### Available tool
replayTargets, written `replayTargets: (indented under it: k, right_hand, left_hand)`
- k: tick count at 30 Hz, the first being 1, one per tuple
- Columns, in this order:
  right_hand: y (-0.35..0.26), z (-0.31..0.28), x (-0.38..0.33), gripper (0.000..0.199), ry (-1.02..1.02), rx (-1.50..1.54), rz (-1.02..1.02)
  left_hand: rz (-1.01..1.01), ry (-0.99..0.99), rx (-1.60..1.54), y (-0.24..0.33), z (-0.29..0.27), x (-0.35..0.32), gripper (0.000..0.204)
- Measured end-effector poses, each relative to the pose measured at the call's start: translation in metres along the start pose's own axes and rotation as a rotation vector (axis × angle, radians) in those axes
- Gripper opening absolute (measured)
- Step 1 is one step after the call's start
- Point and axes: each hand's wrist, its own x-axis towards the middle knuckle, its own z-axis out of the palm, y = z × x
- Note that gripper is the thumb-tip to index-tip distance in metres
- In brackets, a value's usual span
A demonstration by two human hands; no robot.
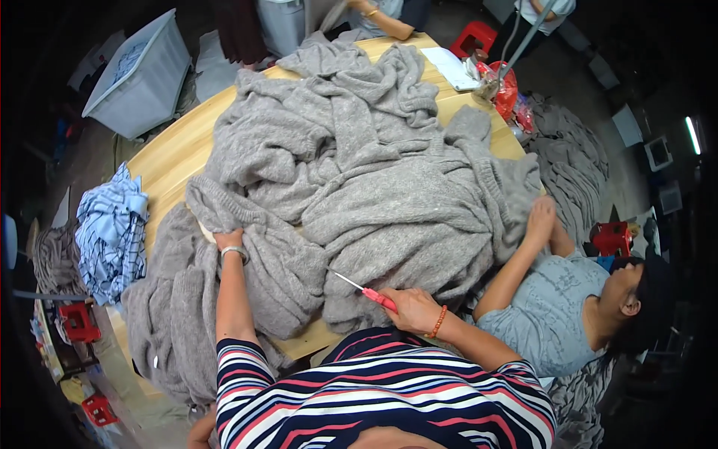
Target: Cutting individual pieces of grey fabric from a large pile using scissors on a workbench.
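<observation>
My left hand (229, 239) is closed on the upper part of a grey knitted sweater (280, 273), just below a ribbed band. The fingers are partly hidden by the knit. In my right hand (416, 310) I hold a slim tool with a red handle (379, 298) and a thin metal shaft, its tip pointing left toward the sweater. Whether the tip touches the knit I cannot tell. Beyond both hands, a large heap of grey knitwear (404, 217) covers much of the wooden table (176, 153). More grey knitwear (176, 322) hangs over the edge at my left.
A co-worker (550, 299) sits close at my right, hands at the heap's edge. Another person's arm (385, 22) shows across the table. Blue checked cloth (114, 232) is piled at the left, near a white bin (142, 78). White paper (451, 67) lies at the far right.
</observation>
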Motion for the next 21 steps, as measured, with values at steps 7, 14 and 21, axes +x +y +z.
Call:
replayTargets:
  k: [7, 14, 21]
  right_hand:
    - [0.009, 0.003, 0.001, 0.026, 0.034, 0.026, 0.025]
    - [0.006, -0.003, 0.005, 0.026, 0.077, 0.051, -0.022]
    - [0.007, -0.006, 0.004, 0.030, 0.104, 0.114, 0.018]
  left_hand:
    - [-0.354, -0.486, -1.214, 0.058, -0.049, -0.039, 0.055]
    - [-0.191, -0.581, -1.335, 0.116, -0.155, -0.110, 0.053]
    - [0.015, -0.531, -1.279, 0.165, -0.219, -0.117, 0.058]
